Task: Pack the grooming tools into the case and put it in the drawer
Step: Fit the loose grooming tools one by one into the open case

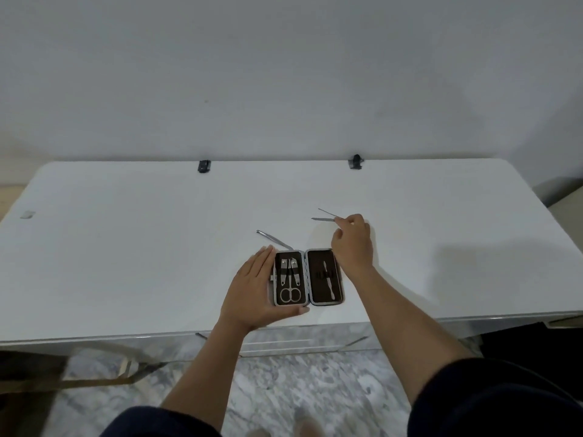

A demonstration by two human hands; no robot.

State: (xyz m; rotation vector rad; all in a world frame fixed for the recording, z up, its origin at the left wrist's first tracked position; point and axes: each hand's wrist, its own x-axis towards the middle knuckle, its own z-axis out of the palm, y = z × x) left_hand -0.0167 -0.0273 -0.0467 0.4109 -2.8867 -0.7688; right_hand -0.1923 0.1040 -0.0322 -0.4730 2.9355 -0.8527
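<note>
The left hand [257, 285] lay flat and open against the left edge of the opened grooming case [307, 277], apparently steadying it on the white table [126, 247]. The right hand [351, 239] pinched thin metal tools [325, 216] just beyond the case, probably for the right half, where one pusher [328, 280] sat. Scissors [290, 288] filled the left half; tweezers [274, 239] lay behind it.

Soft, even, cool indoor light. Broad faint shadow on bench [457, 266] right of right hand [351, 244]. Wide-angle bowing at edges. Floor [284, 389] below hands smeared, blurred. Overall slightly soft.
</note>
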